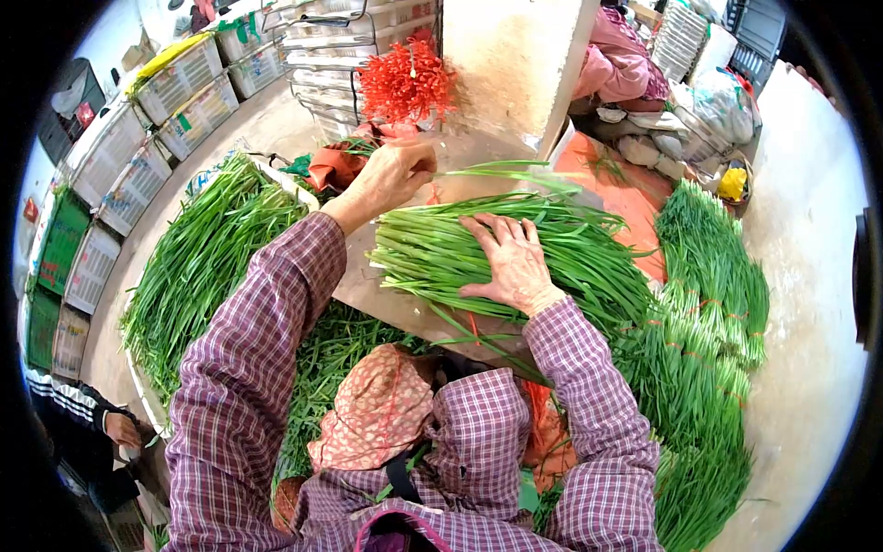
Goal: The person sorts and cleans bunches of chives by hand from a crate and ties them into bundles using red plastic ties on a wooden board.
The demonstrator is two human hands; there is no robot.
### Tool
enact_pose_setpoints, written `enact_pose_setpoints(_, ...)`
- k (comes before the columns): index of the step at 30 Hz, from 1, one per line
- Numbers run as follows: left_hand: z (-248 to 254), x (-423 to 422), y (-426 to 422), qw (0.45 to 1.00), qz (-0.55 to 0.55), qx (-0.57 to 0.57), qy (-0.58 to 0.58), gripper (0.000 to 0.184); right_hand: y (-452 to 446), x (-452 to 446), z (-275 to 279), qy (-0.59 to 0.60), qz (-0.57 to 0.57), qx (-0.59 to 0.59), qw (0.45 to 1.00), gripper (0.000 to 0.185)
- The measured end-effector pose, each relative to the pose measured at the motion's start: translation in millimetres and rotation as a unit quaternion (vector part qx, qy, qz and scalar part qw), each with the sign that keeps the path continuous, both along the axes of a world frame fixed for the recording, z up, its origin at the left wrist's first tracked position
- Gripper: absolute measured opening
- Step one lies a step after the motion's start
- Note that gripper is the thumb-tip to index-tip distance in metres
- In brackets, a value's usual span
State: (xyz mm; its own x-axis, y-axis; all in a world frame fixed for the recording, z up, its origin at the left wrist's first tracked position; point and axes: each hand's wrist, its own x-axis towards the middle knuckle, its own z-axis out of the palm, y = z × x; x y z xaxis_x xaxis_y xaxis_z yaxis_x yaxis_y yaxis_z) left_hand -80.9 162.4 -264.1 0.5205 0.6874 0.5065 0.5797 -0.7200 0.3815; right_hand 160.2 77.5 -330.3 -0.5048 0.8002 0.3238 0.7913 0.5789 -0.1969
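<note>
- The grey tabletop (405, 308) is in the middle.
- A big pile of green bunches (685, 396), some with red bands, is on the right.
- A heap of long green leaves (207, 262) is on the left.
- One loose green bunch (414, 253) lies on the tabletop.
- A bright red bundle (405, 81) is past the tabletop.
- The right hand (513, 262) is spread wide on the loose green bunch.
- The left hand (388, 179) has bent fingers. I can't tell if it pinches the thin leaves (515, 172) beside it.
</note>
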Motion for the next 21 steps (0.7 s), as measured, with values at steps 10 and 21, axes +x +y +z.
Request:
enact_pose_setpoints(10, -19.6, 4.3, -2.0, 0.992, 0.031, 0.114, 0.043, 0.009, -2.0, -0.7, 3.0, 0.001, 0.006, 0.001, 1.0, 0.101)
enact_pose_setpoints(21, -39.5, -9.6, 22.0, 0.941, -0.03, -0.319, 0.106, 0.021, -6.6, -2.3, 9.7, 0.034, 0.051, 0.08, 0.995, 0.079)
